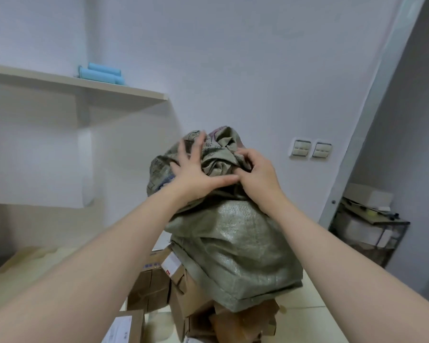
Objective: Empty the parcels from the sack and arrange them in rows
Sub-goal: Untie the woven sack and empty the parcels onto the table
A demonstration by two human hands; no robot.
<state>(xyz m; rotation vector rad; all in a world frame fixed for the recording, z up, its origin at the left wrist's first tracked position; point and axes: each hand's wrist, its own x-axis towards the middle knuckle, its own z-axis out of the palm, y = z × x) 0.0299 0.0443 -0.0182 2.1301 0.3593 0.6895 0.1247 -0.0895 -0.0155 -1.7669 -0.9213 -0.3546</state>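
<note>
Sack [233,243]: grey-green woven cloth, upended over the parcels, open hem downward and bunched closed end uppermost. The body bulges, so part of the load is probably inside. Left hand [196,174]: fingers spread wide, palm flat against the bunched end. Right hand [255,174]: fingers curled into a fold of the same cloth, gripping it. Parcels [154,288]: brown cardboard boxes, some with white labels, heaped loose under and beside the sack's hem on a pale surface. One more box [126,328] lies apart toward the near edge. No rows are formed. Status, as judged: emptying is under way. The sack has yet to be lifted clear, and all arranging in rows is outstanding. Background: wall shelf [109,87] bearing blue rolls [102,74].
</note>
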